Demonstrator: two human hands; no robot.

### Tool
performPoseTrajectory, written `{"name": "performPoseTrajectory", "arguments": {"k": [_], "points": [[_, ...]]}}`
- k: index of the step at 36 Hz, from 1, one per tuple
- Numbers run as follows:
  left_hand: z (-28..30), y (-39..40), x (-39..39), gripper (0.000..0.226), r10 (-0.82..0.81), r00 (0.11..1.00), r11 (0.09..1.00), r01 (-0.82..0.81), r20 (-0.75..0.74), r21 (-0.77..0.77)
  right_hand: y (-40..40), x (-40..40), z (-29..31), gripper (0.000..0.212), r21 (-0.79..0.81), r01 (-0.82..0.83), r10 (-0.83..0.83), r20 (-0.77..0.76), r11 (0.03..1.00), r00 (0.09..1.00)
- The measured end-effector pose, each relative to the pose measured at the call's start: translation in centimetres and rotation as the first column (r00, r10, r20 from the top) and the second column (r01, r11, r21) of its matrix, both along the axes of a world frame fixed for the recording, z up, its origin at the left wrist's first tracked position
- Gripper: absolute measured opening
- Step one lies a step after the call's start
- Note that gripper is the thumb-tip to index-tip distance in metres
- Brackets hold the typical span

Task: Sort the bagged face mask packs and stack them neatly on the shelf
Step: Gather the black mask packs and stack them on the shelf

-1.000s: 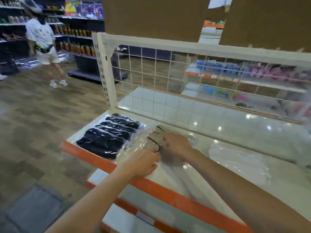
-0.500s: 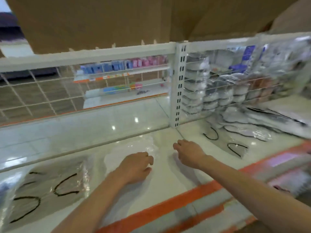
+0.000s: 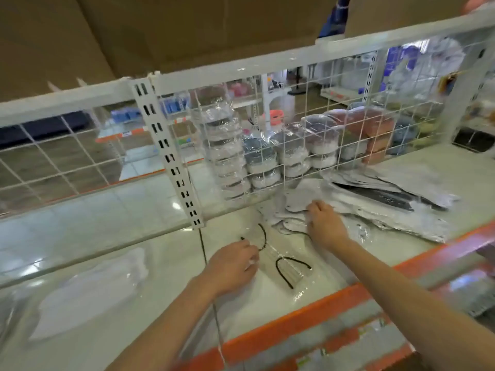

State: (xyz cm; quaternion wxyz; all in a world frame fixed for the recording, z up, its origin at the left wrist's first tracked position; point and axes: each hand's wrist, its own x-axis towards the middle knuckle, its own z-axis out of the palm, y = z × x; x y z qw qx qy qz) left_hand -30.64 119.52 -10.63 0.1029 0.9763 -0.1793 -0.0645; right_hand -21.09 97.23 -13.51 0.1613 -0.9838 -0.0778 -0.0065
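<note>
A clear bag of grey masks with black ear loops point(image 3: 288, 267) lies flat on the white shelf point(image 3: 171, 250). My left hand point(image 3: 231, 266) rests on its left edge, fingers curled at the plastic. My right hand point(image 3: 325, 226) reaches further back and grips the edge of a pale grey mask pack point(image 3: 297, 199) in a loose heap of bagged packs point(image 3: 388, 207). A white mask pack point(image 3: 88, 290) lies flat at the left of the shelf.
A white wire grid point(image 3: 294, 145) backs the shelf, with a slotted upright post point(image 3: 171, 159). Behind the grid stand stacks of bagged masks point(image 3: 267, 156). The shelf front has an orange edge point(image 3: 308, 314). Cardboard boxes point(image 3: 187, 28) sit overhead.
The view has swung right along the shelf. Both hands left the black-loop pack they set beside the black masks, moved right past the post, and now touch packs in the heap.
</note>
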Motion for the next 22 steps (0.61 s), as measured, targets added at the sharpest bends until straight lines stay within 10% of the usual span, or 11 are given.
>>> {"name": "performPoseTrajectory", "arguments": {"k": [13,16,19,22], "points": [[-0.5,-3.7,0.8,0.009,0.333,0.936,0.812,-0.344,-0.11,-0.472,-0.9,3.2,1.9,0.03,-0.406,-0.194,0.235,0.052,0.893,0.971],[-0.5,-3.7,1.4,0.046,0.479,0.833,0.546,-0.529,-0.276,-0.649,-0.2,1.8,4.9,0.032,0.035,-0.313,0.314,-0.028,0.949,0.949],[0.5,-4.5,1.6,0.077,0.353,0.784,0.299,-0.612,-0.51,-0.732,-0.2,0.9,7.8,0.022,0.863,-0.01,0.457,-0.258,0.506,0.851],[0.9,-4.9,1.5,0.056,0.115,0.828,0.06,-0.557,-0.548,-0.828,-0.5,1.3,7.7,0.018,0.942,0.151,0.582,-0.307,0.301,0.753]]}}
